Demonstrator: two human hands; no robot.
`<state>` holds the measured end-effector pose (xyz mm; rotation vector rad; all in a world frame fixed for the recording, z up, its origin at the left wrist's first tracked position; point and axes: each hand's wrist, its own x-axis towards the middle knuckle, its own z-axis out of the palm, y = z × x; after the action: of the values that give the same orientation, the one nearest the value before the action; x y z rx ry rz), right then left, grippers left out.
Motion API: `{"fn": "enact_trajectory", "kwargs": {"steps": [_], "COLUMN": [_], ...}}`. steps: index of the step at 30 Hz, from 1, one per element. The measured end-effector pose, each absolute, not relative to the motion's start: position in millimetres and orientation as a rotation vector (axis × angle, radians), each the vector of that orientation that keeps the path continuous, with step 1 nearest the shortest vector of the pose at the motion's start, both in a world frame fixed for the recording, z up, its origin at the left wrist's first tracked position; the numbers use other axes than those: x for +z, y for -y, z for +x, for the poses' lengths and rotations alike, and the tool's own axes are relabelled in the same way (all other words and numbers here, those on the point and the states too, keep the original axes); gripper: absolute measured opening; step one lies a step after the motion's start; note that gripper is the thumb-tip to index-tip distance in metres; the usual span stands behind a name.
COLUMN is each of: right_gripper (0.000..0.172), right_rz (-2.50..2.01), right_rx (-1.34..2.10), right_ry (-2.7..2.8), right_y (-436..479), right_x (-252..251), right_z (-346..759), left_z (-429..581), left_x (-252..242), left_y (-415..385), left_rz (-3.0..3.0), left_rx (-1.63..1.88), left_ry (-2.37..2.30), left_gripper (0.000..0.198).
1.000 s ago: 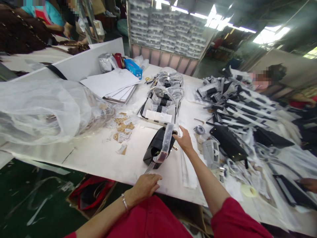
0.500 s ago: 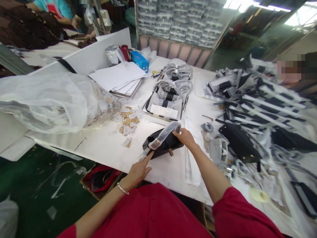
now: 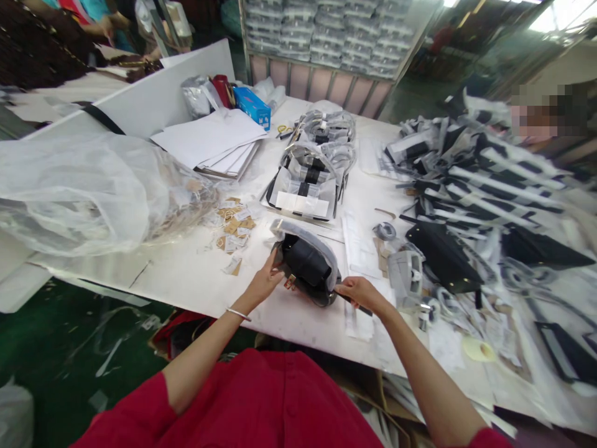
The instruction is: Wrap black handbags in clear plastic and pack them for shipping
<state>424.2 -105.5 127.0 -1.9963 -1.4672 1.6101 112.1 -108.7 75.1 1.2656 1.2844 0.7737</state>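
Note:
A black handbag [image 3: 303, 261] lies before me on the white table with its dark opening towards me. Clear plastic wraps its curved handle [image 3: 321, 239], and a small gold-coloured clasp [image 3: 290, 282] shows at its front. My left hand [image 3: 262, 283] is closed on the bag's left end, with the fingertips at the rim. At the right end my right hand [image 3: 362, 292] pinches a narrow black strap [image 3: 359, 305], whose tail sticks out under the fingers. What lies inside the bag is too dark to make out.
Behind the bag stand several wrapped bags [image 3: 303, 186]. Paper tags [image 3: 233, 224] lie to the left, near a large plastic sack [image 3: 93, 193]. On the right are a tape dispenser [image 3: 405, 274], a black bag [image 3: 445, 258] and a heap of wrapped black pieces [image 3: 485, 180].
The handbag has been turned, so its opening and clasp now face me differently. My left hand has moved up to its left end; my right hand has shifted down and right onto the strap.

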Motion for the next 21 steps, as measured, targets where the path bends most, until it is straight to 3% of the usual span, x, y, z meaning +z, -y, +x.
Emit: {"fn": "enact_trajectory", "kwargs": {"steps": [2,7,13,15,18,21], "right_gripper": [0.048,0.051,0.053,0.054,0.054,0.042], "right_rz": [-2.001,-1.427,-1.339,-1.365,-1.459,-1.686], "right_rx": [1.599,1.884,1.664,1.642,1.635,1.498], "right_ry": [1.339,0.765,0.382,0.399,0.492,0.822], "right_y": [129.0,201.5,221.3,214.3,206.0,206.2], "right_x": [115.7,88.6,72.6,69.7,65.4,64.3], "right_z": [406.4,341.1,296.1,291.2,290.2,299.8], "left_z": [119.6,134.8,126.8,125.5,133.8,148.8], "left_x": [76.5,89.0,92.5,92.6,95.7,98.1], "left_y": [92.2,71.0,117.7,145.4,178.2,188.8], "left_rz": [1.205,1.243,1.215,1.291,1.463,1.489], "left_rx": [0.812,0.843,1.001,0.844,0.556,0.429], "left_ry": [-1.180,-1.068,-1.667,-1.707,-1.463,-1.354], "left_gripper": [0.090,0.083,0.050,0.040,0.039,0.040]}}
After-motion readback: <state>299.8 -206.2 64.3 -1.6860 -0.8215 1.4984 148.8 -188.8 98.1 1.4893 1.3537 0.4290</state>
